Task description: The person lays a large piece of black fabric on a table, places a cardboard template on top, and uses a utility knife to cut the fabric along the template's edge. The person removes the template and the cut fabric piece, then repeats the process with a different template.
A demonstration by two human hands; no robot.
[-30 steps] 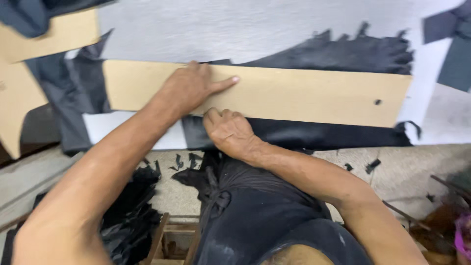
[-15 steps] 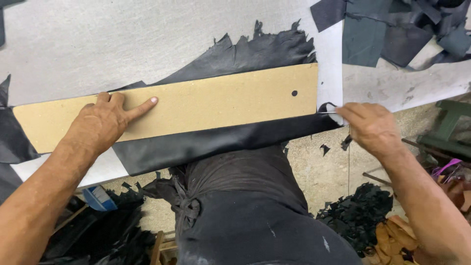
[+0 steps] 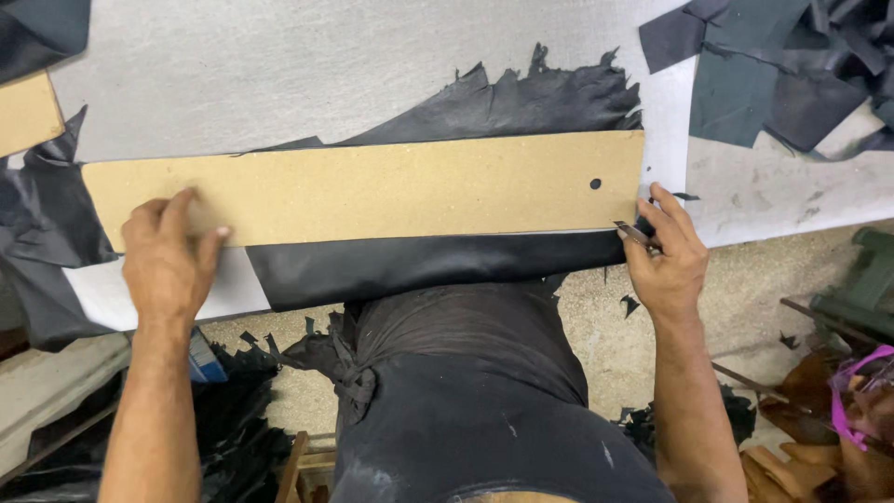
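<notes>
A long tan board template (image 3: 391, 186) with a small hole near its right end lies across a black leather piece (image 3: 438, 265) on the pale cutting surface (image 3: 279, 74). My left hand (image 3: 168, 256) presses flat on the template's left end. At the template's lower right corner my right hand (image 3: 666, 256) grips a small knife (image 3: 635, 233), its tip touching the leather along the template's edge. The leather's ragged upper edge shows above the template.
Dark leather offcuts (image 3: 782, 74) are piled at the top right and more (image 3: 37, 214) lie at the left. Another tan board (image 3: 26, 112) sits at the upper left. Black scraps (image 3: 233, 428) litter the floor below, beside brown pieces (image 3: 819, 466) at the lower right.
My right hand with the knife has stayed at the template's right end after moving there from the middle. The view has shifted, and my left hand sits further left on the template.
</notes>
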